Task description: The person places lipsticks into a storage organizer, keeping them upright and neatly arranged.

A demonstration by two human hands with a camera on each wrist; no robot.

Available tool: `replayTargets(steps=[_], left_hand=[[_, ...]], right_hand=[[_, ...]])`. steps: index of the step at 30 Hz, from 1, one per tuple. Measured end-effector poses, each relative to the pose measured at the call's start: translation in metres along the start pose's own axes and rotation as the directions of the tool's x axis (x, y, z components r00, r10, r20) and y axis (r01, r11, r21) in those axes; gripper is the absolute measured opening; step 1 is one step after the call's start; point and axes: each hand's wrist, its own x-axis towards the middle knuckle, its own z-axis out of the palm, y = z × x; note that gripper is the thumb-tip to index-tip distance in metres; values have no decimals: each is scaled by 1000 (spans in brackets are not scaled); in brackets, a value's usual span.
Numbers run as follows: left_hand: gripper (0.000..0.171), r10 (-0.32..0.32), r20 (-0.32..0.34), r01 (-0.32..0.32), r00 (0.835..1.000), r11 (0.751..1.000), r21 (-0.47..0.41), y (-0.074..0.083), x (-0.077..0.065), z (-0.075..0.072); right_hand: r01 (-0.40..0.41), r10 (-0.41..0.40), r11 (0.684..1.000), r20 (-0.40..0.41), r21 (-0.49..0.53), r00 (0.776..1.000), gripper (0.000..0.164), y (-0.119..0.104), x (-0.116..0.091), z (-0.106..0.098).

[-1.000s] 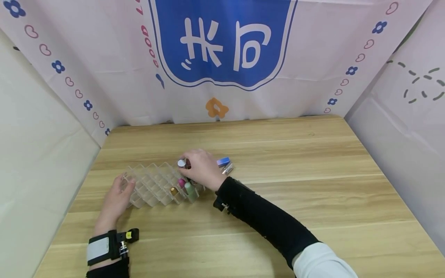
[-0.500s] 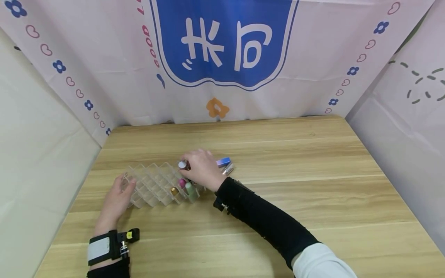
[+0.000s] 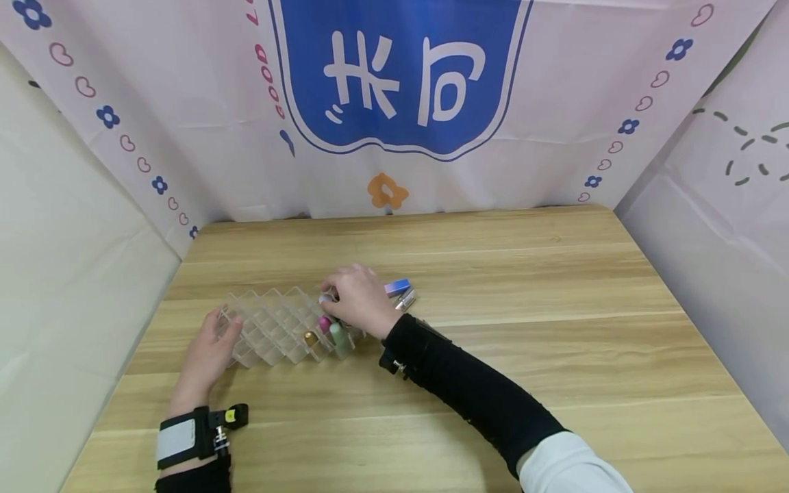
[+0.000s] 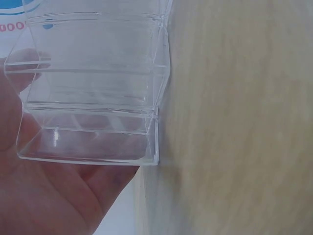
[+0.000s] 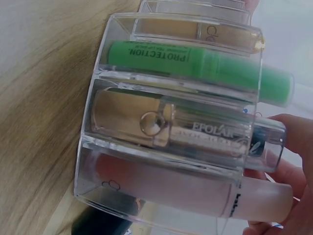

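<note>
A clear lipstick organizer (image 3: 271,332) with diamond-shaped compartments lies across the left half of the table. My left hand (image 3: 209,346) grips its left end; in the left wrist view the clear walls (image 4: 93,88) rest against the palm and fingers. At the right end, my right hand (image 3: 360,298) pinches a lipstick (image 3: 326,298), only its pale end showing at the far row. Nearby compartments hold a magenta-capped tube (image 3: 324,324), a gold-capped one (image 3: 311,338) and a green lip balm (image 5: 195,66). The right wrist view also shows a clear lip oil tube (image 5: 181,122) and a pink tube (image 5: 195,191).
Beyond my right hand, a blue box (image 3: 397,287) and a silver lipstick tube (image 3: 405,300) lie on the wooden table (image 3: 524,294). A printed cloth (image 3: 246,185) hangs along the back edge, and white sheets close off both sides.
The lipstick in my right hand has gone down into the organizer, its pale end now lower and partly behind the fingers. My left hand stays on the organizer's left end.
</note>
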Motion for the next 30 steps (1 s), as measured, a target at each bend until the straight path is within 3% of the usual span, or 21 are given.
replayTargets(steps=[9, 14, 19, 30], left_hand=[[79, -3, 9, 3, 1000, 1000, -16, 0, 0, 1], [78, -3, 7, 3, 1000, 1000, -12, 2, 0, 0], [79, -5, 15, 5, 1000, 1000, -14, 0, 1, 0], [79, -5, 5, 5, 1000, 1000, -1, -2, 3, 1]], right_hand=[[-10, 13, 994, -23, 113, 1000, 20, 6, -4, -4], [-62, 71, 967, -27, 246, 997, 19, 16, -8, -12], [-95, 115, 950, -50, 299, 992, 18, 28, -12, -17], [-81, 107, 968, -96, 237, 990, 15, 54, -26, -15]])
